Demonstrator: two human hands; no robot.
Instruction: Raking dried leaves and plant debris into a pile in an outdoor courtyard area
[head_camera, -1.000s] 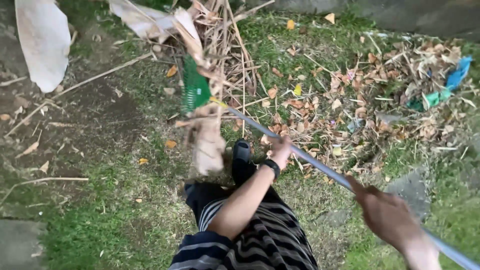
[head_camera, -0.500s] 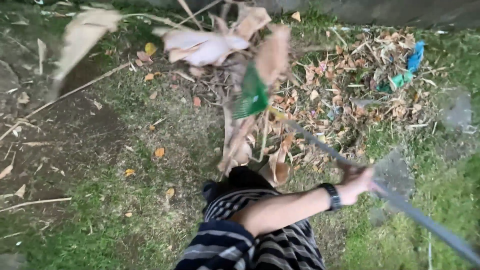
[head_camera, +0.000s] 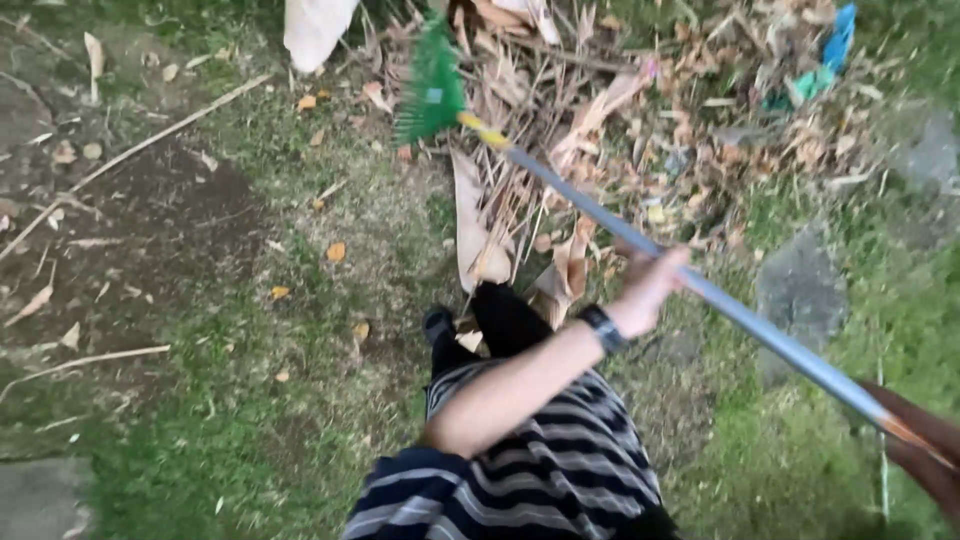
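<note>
Outdoors, a rake slants from lower right up to its green head on dry leaves. Left hand grips mid-shaft; right hand, blurred, seemingly clasps the end.

A flat grey stone sits in my patchy grass, bare dirt lies off to one side, and blue-green plastic scraps lie among distant litter.
</note>
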